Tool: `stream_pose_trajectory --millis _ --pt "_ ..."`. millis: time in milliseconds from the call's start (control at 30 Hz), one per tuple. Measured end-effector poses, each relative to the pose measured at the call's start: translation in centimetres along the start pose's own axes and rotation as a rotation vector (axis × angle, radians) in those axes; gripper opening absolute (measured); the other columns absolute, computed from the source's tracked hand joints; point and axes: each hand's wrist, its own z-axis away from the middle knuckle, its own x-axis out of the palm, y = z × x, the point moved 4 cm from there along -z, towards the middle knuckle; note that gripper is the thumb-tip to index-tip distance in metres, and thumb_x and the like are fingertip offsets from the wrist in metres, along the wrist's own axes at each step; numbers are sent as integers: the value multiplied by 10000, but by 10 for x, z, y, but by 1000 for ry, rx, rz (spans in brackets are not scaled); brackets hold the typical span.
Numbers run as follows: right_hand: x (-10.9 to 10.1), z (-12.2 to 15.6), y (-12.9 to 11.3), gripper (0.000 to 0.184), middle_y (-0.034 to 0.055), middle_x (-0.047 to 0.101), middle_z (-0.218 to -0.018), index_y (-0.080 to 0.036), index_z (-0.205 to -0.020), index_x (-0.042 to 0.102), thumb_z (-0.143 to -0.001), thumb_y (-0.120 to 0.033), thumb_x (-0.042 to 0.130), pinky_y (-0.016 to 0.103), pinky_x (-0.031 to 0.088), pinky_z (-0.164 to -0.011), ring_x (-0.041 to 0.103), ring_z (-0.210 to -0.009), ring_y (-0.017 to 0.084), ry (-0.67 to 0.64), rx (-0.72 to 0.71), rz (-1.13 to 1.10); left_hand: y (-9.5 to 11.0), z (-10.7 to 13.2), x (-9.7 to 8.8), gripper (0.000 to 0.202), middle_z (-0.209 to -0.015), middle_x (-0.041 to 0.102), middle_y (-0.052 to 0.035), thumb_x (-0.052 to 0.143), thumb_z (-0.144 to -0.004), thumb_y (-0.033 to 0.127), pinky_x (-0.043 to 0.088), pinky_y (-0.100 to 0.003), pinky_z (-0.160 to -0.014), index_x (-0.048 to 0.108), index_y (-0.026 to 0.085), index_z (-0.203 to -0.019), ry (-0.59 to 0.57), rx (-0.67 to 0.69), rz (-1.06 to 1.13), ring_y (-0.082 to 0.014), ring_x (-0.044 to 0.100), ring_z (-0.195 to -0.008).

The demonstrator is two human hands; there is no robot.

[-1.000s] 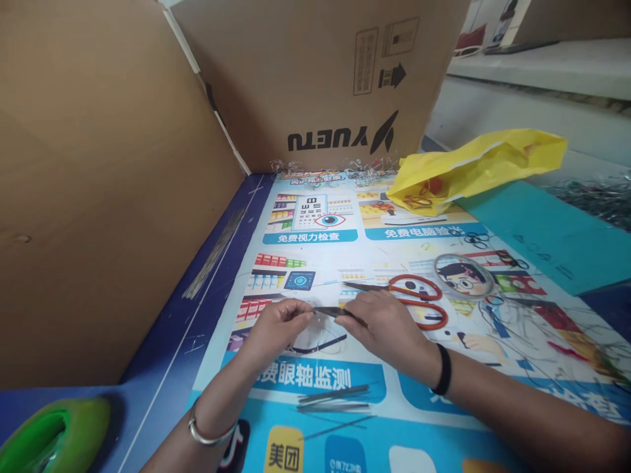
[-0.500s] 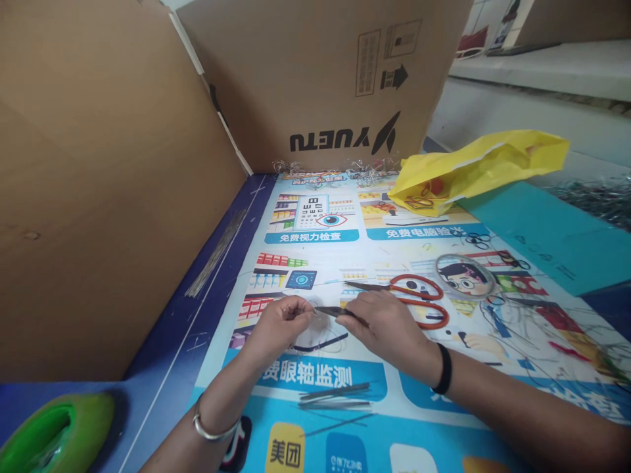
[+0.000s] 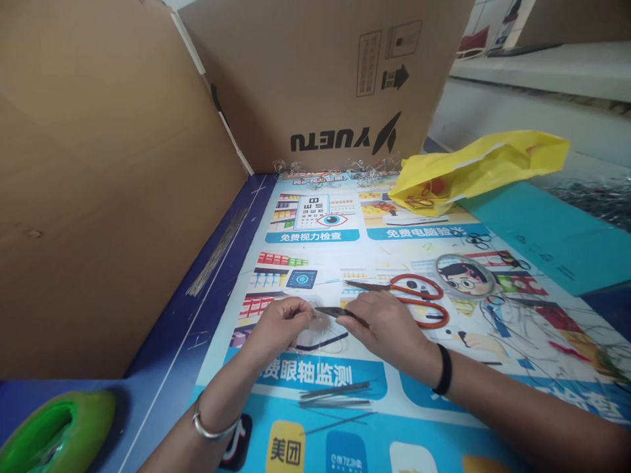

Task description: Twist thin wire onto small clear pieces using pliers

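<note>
My left hand is closed in a pinch, thumb against forefinger, on a thin clear or silvery wire. Its fine loop shows faintly below the fingertips. In my right hand is a pair of dark needle-nose pliers, their tips pointing left and meeting the wire at the left fingertips. Most of the handles are hidden in the palm. Just beyond the right hand lie scissors with orange handles, blades partly spread. Several dark thin wire pieces rest on the printed sheet nearer to me.
Cardboard walls rise at the left and back. A bundle of thin sticks lies by the left wall. On the right are a yellow bag, a teal sheet and scattered wires. A green tape roll stands front left.
Both hands stay in nearly the same place, with the plier tips still at the left fingertips. The faint wire loop under the left hand has shifted slightly.
</note>
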Motion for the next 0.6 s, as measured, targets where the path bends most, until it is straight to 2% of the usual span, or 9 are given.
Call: stream_pose_trajectory --millis 133,300,600 --pt "0 0 -1 405 41 614 -699 -170 -711 616 -892 -443 379 271 305 -645 526 -684 141 -5 -8 5 -1 0 0 151 -511 473 62 524 -722 304 271 -179 -356 566 161 -700 -19 14 4 -38 337 -341" --pt "0 0 0 406 45 607 -702 -172 -734 623 -897 -442 367 268 309 -645 526 -697 143 -16 -25 -1 -3 -1 0 123 -433 392 80 505 -733 279 255 -173 -364 556 172 -704 -42 28 11 -46 328 -339" --pt "1 0 2 342 42 583 -740 -184 -787 613 -883 -432 398 282 312 -673 504 -736 158 -82 -31 16 1 0 -3 121 -381 387 88 517 -735 281 266 -175 -368 556 175 -692 -34 19 -19 -52 322 -327"
